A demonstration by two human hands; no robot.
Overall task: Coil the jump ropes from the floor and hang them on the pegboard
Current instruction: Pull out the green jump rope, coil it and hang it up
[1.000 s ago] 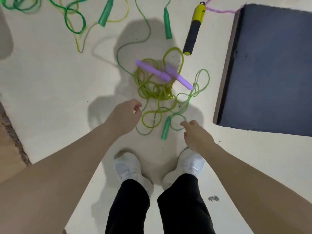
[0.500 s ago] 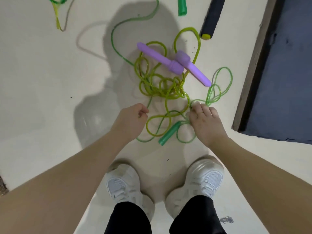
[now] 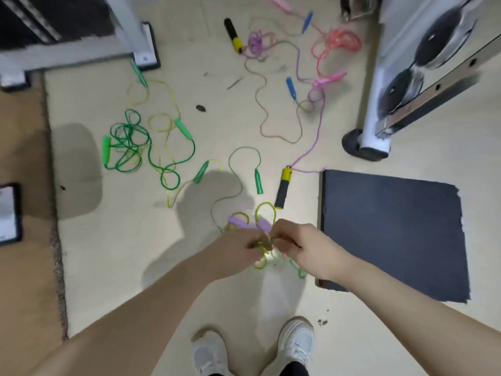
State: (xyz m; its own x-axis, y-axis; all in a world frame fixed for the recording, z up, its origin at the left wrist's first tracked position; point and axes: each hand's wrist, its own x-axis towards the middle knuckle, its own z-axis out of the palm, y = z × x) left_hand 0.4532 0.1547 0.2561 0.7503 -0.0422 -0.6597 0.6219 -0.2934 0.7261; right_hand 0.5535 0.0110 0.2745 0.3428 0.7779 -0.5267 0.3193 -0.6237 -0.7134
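**Both hands working the yellow-green rope tangle**

At the left of the frame I am seeing a dark green rope (image 3: 126,142) lying in loose loops on the floor (image 3: 113,240), with pale yellow cord trailing through it toward the centre. None of that is being touched.

Just left of centre, my left hand (image 3: 238,251) is curling its fingers around a bunch of the yellow-green rope (image 3: 261,244). Right beside it, almost touching, my right hand (image 3: 301,246) is pinching the same bunch from the other side. The purple handles (image 3: 249,225) are lying just above my knuckles, partly hidden. A few loops are hanging below the hands; blur is keeping me from telling whether they are off the floor.

Further right, a yellow-and-black handle (image 3: 282,187) is lying near the dark mat (image 3: 390,234), its purple cord running toward the upper right, where pink and blue-handled ropes are sprawling.

I am judging the risk to be snagging: a thin green cord (image 3: 238,169) is running into this same tangle, so lifting now could drag it along or tighten a knot. No pegboard is showing.
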